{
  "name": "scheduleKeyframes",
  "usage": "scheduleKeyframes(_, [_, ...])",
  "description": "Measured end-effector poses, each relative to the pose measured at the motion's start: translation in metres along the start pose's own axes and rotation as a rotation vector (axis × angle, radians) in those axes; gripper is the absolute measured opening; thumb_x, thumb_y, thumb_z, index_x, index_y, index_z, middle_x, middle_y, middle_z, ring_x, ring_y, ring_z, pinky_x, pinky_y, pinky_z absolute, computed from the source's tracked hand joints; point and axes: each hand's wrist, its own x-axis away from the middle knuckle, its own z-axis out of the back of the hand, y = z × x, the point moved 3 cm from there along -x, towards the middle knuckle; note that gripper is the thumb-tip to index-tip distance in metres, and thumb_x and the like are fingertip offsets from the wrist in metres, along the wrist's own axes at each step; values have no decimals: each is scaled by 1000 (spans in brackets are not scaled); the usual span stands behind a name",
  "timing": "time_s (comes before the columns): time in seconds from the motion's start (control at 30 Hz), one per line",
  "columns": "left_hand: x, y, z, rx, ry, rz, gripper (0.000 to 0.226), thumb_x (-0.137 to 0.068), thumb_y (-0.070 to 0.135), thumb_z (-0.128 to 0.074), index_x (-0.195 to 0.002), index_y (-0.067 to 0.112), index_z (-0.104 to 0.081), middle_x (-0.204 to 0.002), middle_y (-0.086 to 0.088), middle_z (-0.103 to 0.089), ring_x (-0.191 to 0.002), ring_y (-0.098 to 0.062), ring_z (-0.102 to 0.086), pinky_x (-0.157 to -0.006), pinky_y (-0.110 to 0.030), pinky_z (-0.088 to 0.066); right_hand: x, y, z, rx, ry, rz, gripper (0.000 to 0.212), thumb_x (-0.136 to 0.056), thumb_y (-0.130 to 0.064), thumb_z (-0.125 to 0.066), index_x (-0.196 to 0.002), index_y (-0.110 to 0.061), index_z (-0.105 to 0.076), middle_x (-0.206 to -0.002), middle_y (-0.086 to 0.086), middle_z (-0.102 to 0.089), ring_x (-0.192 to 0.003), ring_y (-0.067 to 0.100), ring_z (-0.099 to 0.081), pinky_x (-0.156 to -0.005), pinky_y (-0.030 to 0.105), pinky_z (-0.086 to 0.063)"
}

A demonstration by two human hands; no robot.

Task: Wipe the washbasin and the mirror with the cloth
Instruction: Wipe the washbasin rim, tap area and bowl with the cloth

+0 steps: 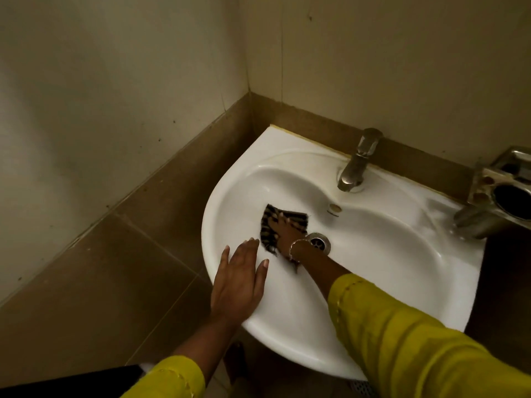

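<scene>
Left hand [240, 282] lies flat with straight fingers on the washbasin [287, 142] rim at 8 o'clock, holding nothing. Right hand [284, 231] presses flat, spread fingers on the stripy cloth [265, 234] inside the bowl, at 9 o'clock from the drain hole [317, 243]. The tap [356, 165] stands at 1 o'clock.

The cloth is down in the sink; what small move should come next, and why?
Probably slide the right hand and cloth rightward past the drain: the cloth is pressed flat left of it, and most of the washbasin bowl lies that way.
</scene>
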Motion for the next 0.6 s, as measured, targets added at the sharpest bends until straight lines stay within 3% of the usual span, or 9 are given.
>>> scheduleKeyframes(0.2, [-1,0,1,-2,-21,-1,54,-92,39,-24,-127,7,-49,-127,-9,-57,-121,-20,-50,-110,-35,-14,36,-3,-38,92,-115,113,63,-99,-21,-34,-147,-14,5,-155,14,15,-143,36,7,-114,49,-5])
scheduleKeyframes(0.33, [-1,0,0,-32,-19,-4,54,-91,38,-25,-126,6,-51,-125,-11,-59,-119,-22,-52,-110,-40,-21,71,24,-51,148,-160,216,62,-97,-12,-36,-147,-12,1,-156,13,9,-143,34,5,-115,43,-1])
scheduleKeyframes(0.47, [-1,1,1,-57,-16,-3,55,-91,38,-24,-124,3,-52,-122,-14,-60,-115,-25,-55,-107,-47,-26,96,68,-45,129,-182,235,62,-89,8,-41,-145,-7,-18,-157,11,-6,-144,30,-2,-117,39,-2])
scheduleKeyframes(0.6, [-1,2,0,-78,-11,-13,53,-91,35,-26,-120,1,-55,-117,-15,-63,-111,-27,-58,-104,-50,-30,109,97,-25,260,-174,278,53,-94,-4,-38,-144,-5,-21,-155,15,-13,-142,31,-15,-116,34,-7])
